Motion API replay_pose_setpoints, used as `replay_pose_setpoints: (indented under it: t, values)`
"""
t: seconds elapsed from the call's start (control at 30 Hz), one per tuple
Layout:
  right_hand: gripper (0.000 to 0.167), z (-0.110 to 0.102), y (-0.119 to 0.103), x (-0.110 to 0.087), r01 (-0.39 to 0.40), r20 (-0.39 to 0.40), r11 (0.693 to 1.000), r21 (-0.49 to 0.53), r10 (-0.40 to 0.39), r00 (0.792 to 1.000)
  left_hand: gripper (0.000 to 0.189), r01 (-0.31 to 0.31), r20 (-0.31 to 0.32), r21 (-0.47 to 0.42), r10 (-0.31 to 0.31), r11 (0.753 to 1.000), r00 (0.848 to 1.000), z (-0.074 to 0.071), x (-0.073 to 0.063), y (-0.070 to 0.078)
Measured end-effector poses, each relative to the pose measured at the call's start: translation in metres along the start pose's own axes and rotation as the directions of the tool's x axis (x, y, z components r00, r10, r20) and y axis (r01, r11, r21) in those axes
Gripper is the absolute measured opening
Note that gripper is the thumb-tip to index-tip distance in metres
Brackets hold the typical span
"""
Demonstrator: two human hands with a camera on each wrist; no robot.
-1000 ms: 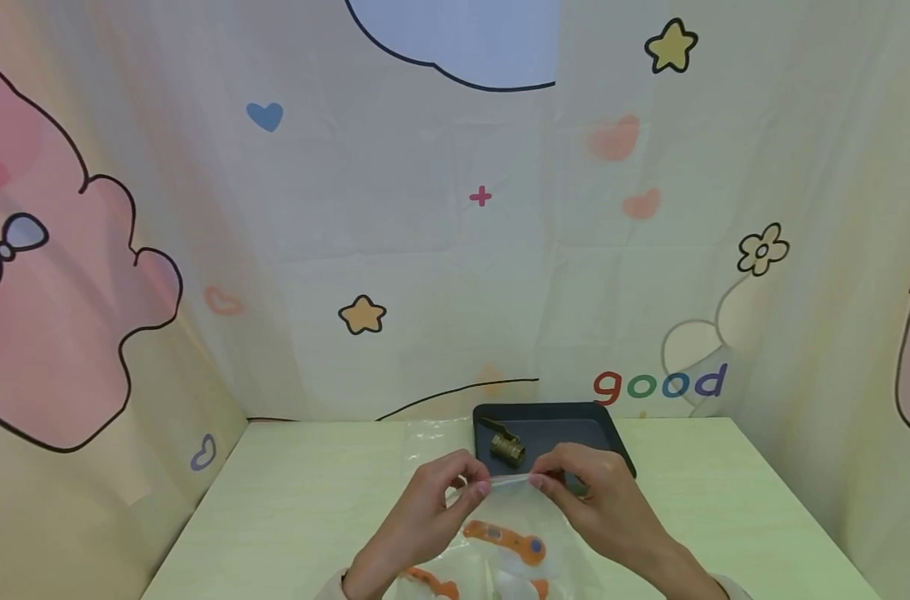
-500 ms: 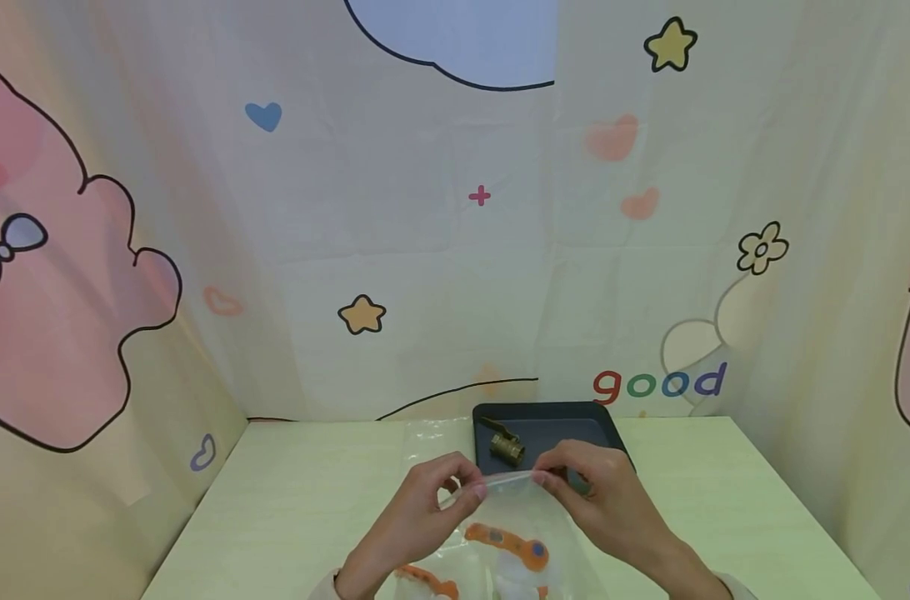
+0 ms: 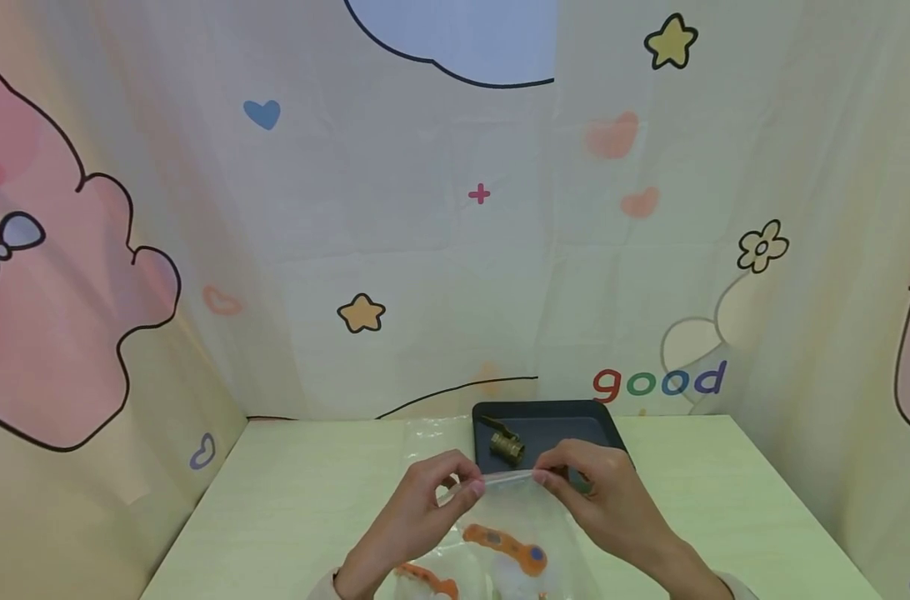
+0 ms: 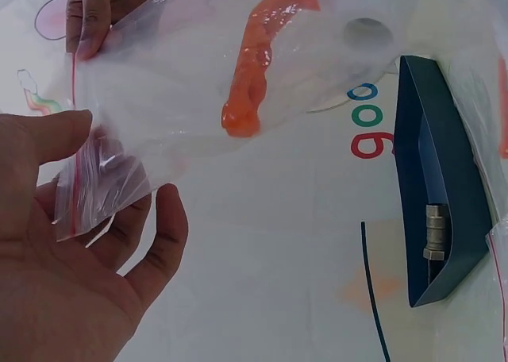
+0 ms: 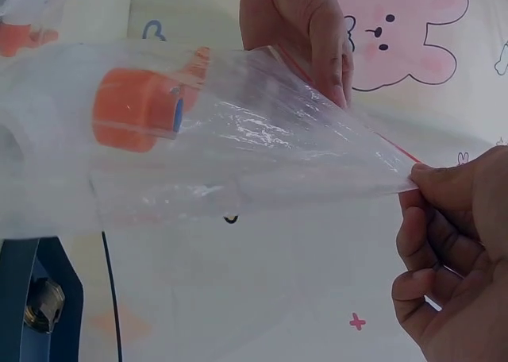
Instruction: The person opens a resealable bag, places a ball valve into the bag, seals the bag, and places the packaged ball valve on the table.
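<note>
A clear zip bag (image 3: 518, 500) with a red seal line hangs between my two hands, its top edge stretched taut. Inside it is an orange part (image 3: 506, 546) with blue spots, along with something whitish lower down. My left hand (image 3: 432, 508) pinches one end of the bag's top edge between thumb and fingers. At the other end, my right hand (image 3: 601, 492) pinches the edge with thumb and forefinger. In the right wrist view the orange part (image 5: 131, 108) shows a blue-rimmed end through the plastic.
Behind the hands a dark tray (image 3: 567, 417) holds a brass-coloured fitting (image 3: 507, 448) with a lever. Another clear bag (image 3: 436, 550) with an orange piece (image 3: 428, 579) lies at the lower left. More clear plastic (image 3: 432, 433) lies left of the tray on the pale table (image 3: 275, 500).
My left hand has shifted slightly left and my right hand slightly up, spreading the bag's edge a little wider. Both keep their pinch. The tray and fitting stay put.
</note>
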State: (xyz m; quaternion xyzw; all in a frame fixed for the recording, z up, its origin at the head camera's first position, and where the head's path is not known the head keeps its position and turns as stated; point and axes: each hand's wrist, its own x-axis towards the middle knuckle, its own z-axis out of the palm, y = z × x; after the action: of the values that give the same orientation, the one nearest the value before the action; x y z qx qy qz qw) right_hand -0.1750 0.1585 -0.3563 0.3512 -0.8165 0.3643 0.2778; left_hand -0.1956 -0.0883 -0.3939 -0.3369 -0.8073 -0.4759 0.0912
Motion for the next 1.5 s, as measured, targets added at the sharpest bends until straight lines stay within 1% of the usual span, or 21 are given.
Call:
replay_pose_setpoints:
  t: [0.07, 0.13, 0.2, 0.33, 0.53, 0.6, 0.7, 0.77, 0.83, 0.93, 1.07, 1.13, 1.23, 1.33, 1.4, 1.5]
  values:
    - [0.016, -0.0014, 0.0004, -0.0001, 0.006, -0.005, 1.000, -0.001, -0.006, 1.000, 0.011, 0.039, 0.014, -0.014, -0.038, 0.999, 0.999, -0.0005, -0.0001, 0.0001]
    - [0.016, -0.0028, 0.0007, -0.0001, 0.020, -0.016, 1.000, 0.001, -0.020, 1.000, 0.011, 0.065, 0.021, -0.022, -0.064, 0.998, 0.998, -0.0013, -0.0006, -0.0006]
    - [0.016, -0.0041, 0.0007, 0.0001, 0.034, -0.027, 0.999, 0.004, -0.034, 0.999, 0.011, 0.070, 0.022, -0.032, -0.069, 0.997, 0.997, -0.0021, -0.0010, -0.0015]
    - [0.020, -0.0055, 0.0007, -0.0003, 0.042, -0.035, 0.999, 0.002, -0.042, 0.999, 0.010, 0.045, 0.015, -0.042, -0.045, 0.998, 0.999, -0.0024, -0.0019, -0.0040]
    - [0.020, -0.0062, 0.0005, -0.0021, 0.001, -0.013, 1.000, -0.021, -0.001, 1.000, 0.009, -0.032, -0.022, -0.022, 0.031, 0.999, 0.999, -0.0001, -0.0021, -0.0061]
    - [0.020, -0.0063, 0.0000, -0.0023, -0.011, -0.008, 1.000, -0.020, 0.010, 1.000, 0.009, -0.039, -0.021, -0.018, 0.038, 0.999, 0.999, -0.0001, -0.0020, -0.0062]
    - [0.020, -0.0064, -0.0004, -0.0025, -0.014, -0.009, 1.000, -0.015, 0.014, 1.000, 0.011, 0.012, 0.013, -0.043, -0.012, 0.999, 1.000, -0.0002, -0.0019, -0.0059]
    - [0.020, -0.0063, -0.0004, -0.0025, -0.006, -0.012, 1.000, -0.011, 0.006, 1.000, 0.014, 0.062, 0.049, -0.065, -0.059, 0.996, 0.997, 0.0001, -0.0018, -0.0056]
    - [0.020, -0.0060, -0.0002, -0.0024, 0.004, -0.016, 1.000, -0.007, -0.004, 1.000, 0.017, 0.095, 0.075, -0.084, -0.088, 0.992, 0.993, 0.0007, -0.0015, -0.0054]
    - [0.020, -0.0054, 0.0001, -0.0026, 0.013, -0.016, 1.000, -0.002, -0.013, 1.000, 0.018, 0.103, 0.086, -0.108, -0.093, 0.989, 0.992, 0.0018, -0.0013, -0.0055]
    - [0.020, -0.0048, 0.0007, -0.0029, 0.008, -0.011, 1.000, 0.003, -0.008, 1.000, 0.017, 0.085, 0.065, -0.129, -0.077, 0.988, 0.995, 0.0028, -0.0015, -0.0056]
    - [0.020, -0.0043, 0.0006, -0.0029, 0.000, -0.008, 1.000, 0.002, 0.000, 1.000, 0.017, 0.068, 0.050, -0.125, -0.062, 0.990, 0.997, 0.0029, -0.0015, -0.0054]
    - [0.021, -0.0036, 0.0002, -0.0028, 0.003, -0.011, 1.000, 0.003, -0.003, 1.000, 0.017, 0.064, 0.043, -0.114, -0.059, 0.991, 0.997, 0.0021, -0.0017, -0.0043]
    - [0.018, -0.0036, 0.0004, -0.0023, 0.016, -0.019, 1.000, 0.007, -0.016, 1.000, 0.015, 0.090, 0.055, -0.110, -0.085, 0.990, 0.995, 0.0004, -0.0025, -0.0040]
    - [0.013, -0.0039, 0.0006, -0.0020, 0.026, -0.025, 1.000, 0.009, -0.026, 0.999, 0.016, 0.116, 0.069, -0.112, -0.108, 0.987, 0.992, -0.0009, -0.0039, -0.0054]
    - [0.010, -0.0044, 0.0009, -0.0019, 0.030, -0.031, 1.000, 0.009, -0.030, 0.999, 0.017, 0.134, 0.080, -0.124, -0.125, 0.983, 0.989, -0.0034, -0.0066, -0.0084]
